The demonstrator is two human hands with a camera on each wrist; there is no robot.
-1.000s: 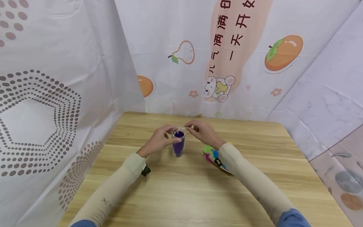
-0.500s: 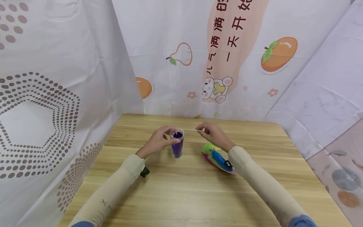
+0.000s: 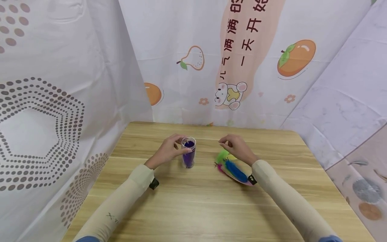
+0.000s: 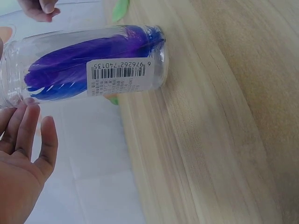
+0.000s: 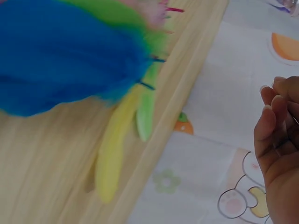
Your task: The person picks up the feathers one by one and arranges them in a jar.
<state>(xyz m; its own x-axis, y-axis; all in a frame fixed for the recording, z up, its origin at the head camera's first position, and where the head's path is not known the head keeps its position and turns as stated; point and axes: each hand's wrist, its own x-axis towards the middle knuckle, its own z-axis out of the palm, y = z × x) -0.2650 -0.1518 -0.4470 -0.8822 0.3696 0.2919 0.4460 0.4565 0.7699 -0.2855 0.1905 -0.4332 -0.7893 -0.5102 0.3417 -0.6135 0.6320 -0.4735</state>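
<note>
A clear jar (image 3: 183,164) stands upright on the table with purple and blue feathers (image 4: 84,60) inside. On its side the left wrist view shows a white barcode label (image 4: 119,77). My left hand (image 3: 167,150) holds the jar near its rim, thumb on the near side and fingers behind. To the right, my right hand (image 3: 237,147) hovers with loosely curled fingers, and nothing shows between them. Below it lies a pile of feathers: blue ones (image 3: 236,171) on top, with green (image 3: 222,155) and yellow (image 5: 112,154) ones beyond and pink ones at the edge.
The wooden table (image 3: 187,208) ends at a printed white curtain (image 3: 169,40) behind it. Another curtain with dotted patterns (image 3: 30,134) hangs at the left, and a marbled sheet (image 3: 341,107) hangs at the right.
My right hand has moved right, away from the jar's mouth to above the feather pile, uncovering more of the blue feathers. My left hand keeps its hold on the jar.
</note>
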